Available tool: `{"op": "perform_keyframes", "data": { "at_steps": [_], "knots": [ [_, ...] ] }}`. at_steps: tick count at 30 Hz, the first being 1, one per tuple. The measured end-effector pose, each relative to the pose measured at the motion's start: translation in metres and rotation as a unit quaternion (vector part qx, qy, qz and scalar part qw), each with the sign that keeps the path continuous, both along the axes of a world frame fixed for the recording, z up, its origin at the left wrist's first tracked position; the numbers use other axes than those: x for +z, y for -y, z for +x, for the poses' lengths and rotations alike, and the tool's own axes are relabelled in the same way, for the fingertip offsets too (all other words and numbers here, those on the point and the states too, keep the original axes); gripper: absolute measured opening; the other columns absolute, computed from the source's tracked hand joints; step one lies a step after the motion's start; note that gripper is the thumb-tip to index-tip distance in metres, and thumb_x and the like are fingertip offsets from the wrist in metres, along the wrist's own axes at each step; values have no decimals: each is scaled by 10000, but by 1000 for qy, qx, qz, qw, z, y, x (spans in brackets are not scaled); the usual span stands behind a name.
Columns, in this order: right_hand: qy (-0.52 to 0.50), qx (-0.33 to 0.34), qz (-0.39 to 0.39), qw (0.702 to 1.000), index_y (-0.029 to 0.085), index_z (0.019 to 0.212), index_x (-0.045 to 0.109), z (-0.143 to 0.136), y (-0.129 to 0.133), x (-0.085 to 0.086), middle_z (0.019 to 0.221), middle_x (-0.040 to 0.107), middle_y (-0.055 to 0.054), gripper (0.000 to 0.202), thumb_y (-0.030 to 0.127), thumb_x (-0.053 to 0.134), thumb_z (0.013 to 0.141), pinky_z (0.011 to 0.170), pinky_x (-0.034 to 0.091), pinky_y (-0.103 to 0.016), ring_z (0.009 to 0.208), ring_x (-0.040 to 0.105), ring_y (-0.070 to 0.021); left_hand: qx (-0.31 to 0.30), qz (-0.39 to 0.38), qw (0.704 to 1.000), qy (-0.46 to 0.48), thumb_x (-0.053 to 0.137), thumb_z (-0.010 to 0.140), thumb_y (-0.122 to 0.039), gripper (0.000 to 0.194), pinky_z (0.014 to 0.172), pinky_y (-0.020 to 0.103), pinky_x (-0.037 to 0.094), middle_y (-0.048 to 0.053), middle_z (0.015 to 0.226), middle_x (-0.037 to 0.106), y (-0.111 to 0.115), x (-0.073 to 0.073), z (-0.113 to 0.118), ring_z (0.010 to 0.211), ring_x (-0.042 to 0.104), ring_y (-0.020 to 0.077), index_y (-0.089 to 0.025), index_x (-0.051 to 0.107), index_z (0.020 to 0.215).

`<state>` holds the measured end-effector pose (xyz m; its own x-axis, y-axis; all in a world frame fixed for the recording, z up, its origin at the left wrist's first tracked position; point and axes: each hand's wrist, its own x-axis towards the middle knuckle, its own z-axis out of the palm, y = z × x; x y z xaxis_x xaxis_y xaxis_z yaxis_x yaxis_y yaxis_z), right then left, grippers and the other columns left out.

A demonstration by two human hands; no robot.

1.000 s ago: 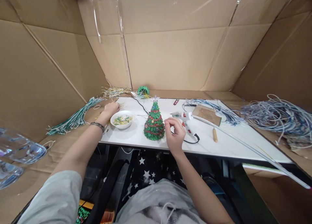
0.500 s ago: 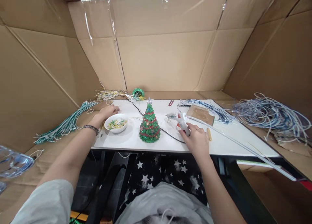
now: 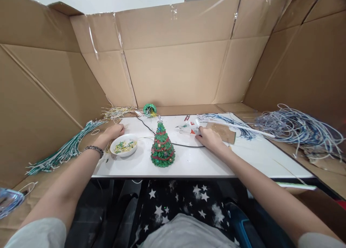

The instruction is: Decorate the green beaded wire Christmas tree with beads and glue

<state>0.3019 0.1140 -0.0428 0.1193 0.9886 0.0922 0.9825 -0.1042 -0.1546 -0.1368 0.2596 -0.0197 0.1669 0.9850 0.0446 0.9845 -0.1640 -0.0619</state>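
Observation:
A small beaded Christmas tree (image 3: 163, 147) with red garlands stands upright on the white tabletop. My left hand (image 3: 115, 131) is behind and left of a white bowl (image 3: 124, 154) filled with short green, white and yellow pieces. Its fingers are curled together; what they hold, if anything, is too small to make out. To the tree's right, my right hand (image 3: 209, 136) is closed around a white hot glue gun (image 3: 189, 129), which lies low over the table with its nozzle toward the left. A long glue stick (image 3: 240, 127) sticks out of its back end.
Green-white wires (image 3: 67, 143) lie at left, blue-white wires (image 3: 297, 127) at right. A green beaded ring (image 3: 149, 110) sits at the back. A brown board (image 3: 223, 132) lies behind my right hand, a black cord (image 3: 186, 145) crosses the table, and cardboard walls (image 3: 175, 71) surround it.
My right hand has moved the glue gun away from me and tipped it flatter, and its glue stick has swung toward the back. My left hand stays by the bowl. The view has shifted slightly.

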Motion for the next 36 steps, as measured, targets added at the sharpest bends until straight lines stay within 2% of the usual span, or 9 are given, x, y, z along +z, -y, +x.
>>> {"op": "perform_keyframes", "data": {
  "at_steps": [10,15,17,20,23,26,29,31,36],
  "knots": [
    [-8,7,37,999,123,1178,601,6,-36,-7,1121,709,-190,313,331,530,955,801,481,-315,1043,686,-281,40,182,964,188,479,853,-194,45,686,241,498,-32,661,634,16,64,7,656,603,134,-197,494,811],
    [-4,-2,104,995,125,1159,636,9,-23,-1,1125,711,-177,371,421,528,962,832,464,-304,1104,653,-282,37,334,895,293,332,1005,-313,245,571,267,517,41,990,697,46,96,29,606,576,95,-186,447,1181],
    [2,-20,129,991,126,1108,664,10,-15,4,1087,719,-179,367,410,462,993,806,460,-309,1065,665,-285,-38,398,844,358,375,1017,-406,320,584,274,520,38,1054,707,67,107,42,621,590,78,-237,476,1270],
    [-12,-20,188,982,148,905,707,4,-4,15,856,739,-133,390,401,426,1002,689,442,-295,863,699,-257,-164,442,784,404,466,980,-510,373,541,268,465,-34,918,704,108,117,68,554,553,28,-266,606,1224],
    [-143,119,348,919,179,847,698,-16,13,34,647,684,-31,323,403,500,971,612,440,-260,638,650,-165,-265,454,775,350,545,967,-368,215,585,257,513,-21,835,726,155,117,100,658,640,66,-239,715,996],
    [-296,352,408,788,235,1128,652,-42,41,59,671,686,49,220,335,585,944,588,497,-234,586,628,-117,-387,345,819,247,559,957,-226,164,652,233,539,-18,795,734,195,110,130,714,686,100,-244,721,963],
    [-316,504,395,700,275,1201,627,-63,71,76,810,739,35,308,155,622,918,634,547,-224,684,684,-107,-465,204,827,240,550,967,-219,159,618,199,510,-2,833,731,223,102,148,728,692,110,-242,700,1015],
    [-332,533,388,675,267,1167,644,-70,86,77,822,745,10,320,82,594,910,638,569,-244,716,698,-125,-471,138,829,268,524,983,-201,170,625,189,498,-3,823,719,233,96,154,724,678,104,-237,681,1036],
    [-361,514,413,659,217,1086,642,-74,105,59,759,706,-26,313,16,596,850,581,576,-279,658,662,-149,-460,11,836,299,517,993,-203,169,667,188,480,-3,815,707,242,77,157,720,652,97,-223,682,1025]
  ]
}}
